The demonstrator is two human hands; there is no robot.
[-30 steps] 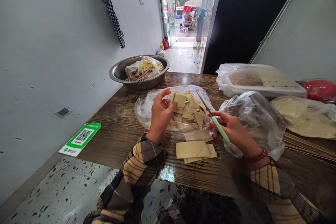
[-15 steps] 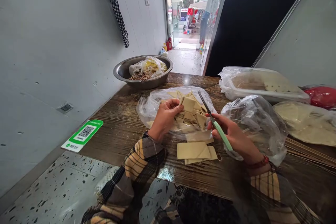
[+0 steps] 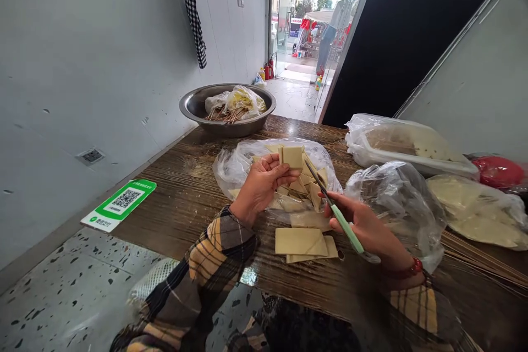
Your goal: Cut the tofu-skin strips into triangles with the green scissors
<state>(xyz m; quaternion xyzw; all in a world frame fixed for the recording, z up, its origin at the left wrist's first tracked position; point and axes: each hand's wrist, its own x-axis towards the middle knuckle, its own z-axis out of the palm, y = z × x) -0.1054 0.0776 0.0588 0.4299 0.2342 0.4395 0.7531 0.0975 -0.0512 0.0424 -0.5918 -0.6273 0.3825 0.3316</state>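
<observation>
Bean-curd square is pinched between the thumb and fingertips of the left hand, the grip clamped on its lower edge. A moment ago that hand was down among the cut pieces. Now it has risen, and the square stands clear above the heap in the open plastic bag at the middle of the worktop. One piece is thus singled out from the rest. The right hand keeps its grip closed round a green-handled blade. The tip slants toward the heap; whether it touches, I cannot tell. Flat sheets lie by the near edge.
</observation>
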